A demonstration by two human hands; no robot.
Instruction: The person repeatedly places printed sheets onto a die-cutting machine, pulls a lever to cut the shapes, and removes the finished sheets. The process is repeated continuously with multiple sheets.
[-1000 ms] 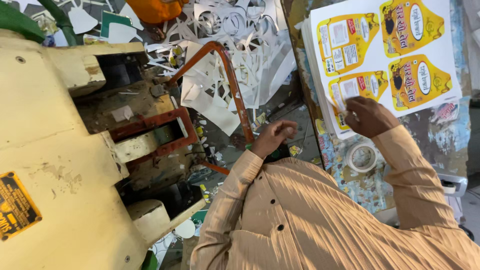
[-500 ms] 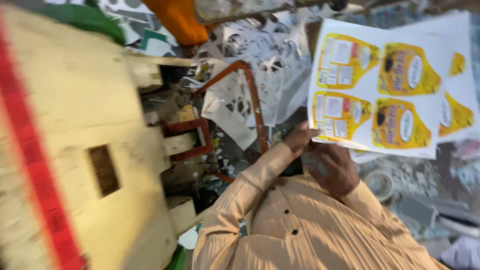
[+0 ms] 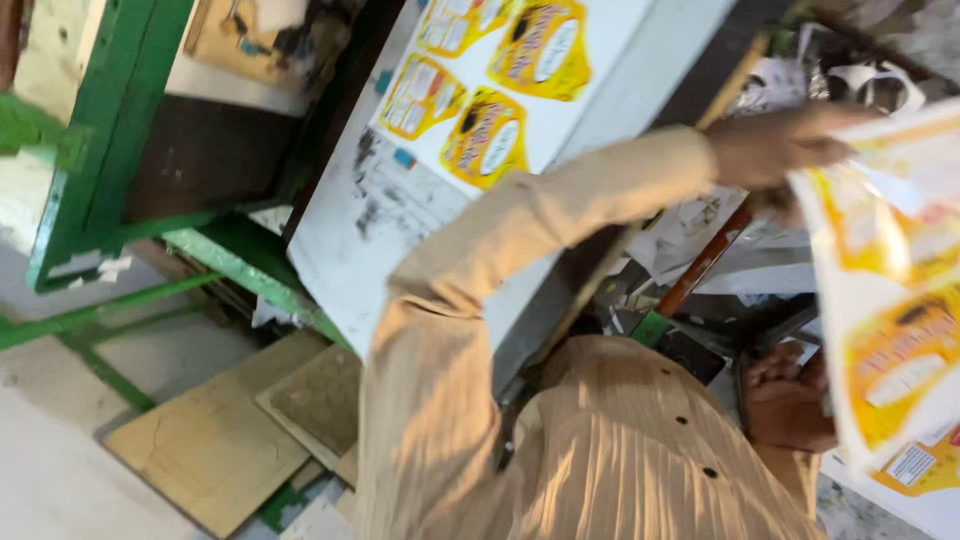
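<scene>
Since a moment ago I see both hands now lifting the printed sheet (image 3: 890, 300): left hand (image 3: 780, 145) pinches its top, right hand (image 3: 790, 395) grips underneath.

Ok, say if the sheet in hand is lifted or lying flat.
Lifted: left hand and right hand hold the sheet by its edge.

Two printed sheets (image 3: 890, 300), two hands (image 3: 790, 400), one green frame (image 3: 120, 150).
</scene>
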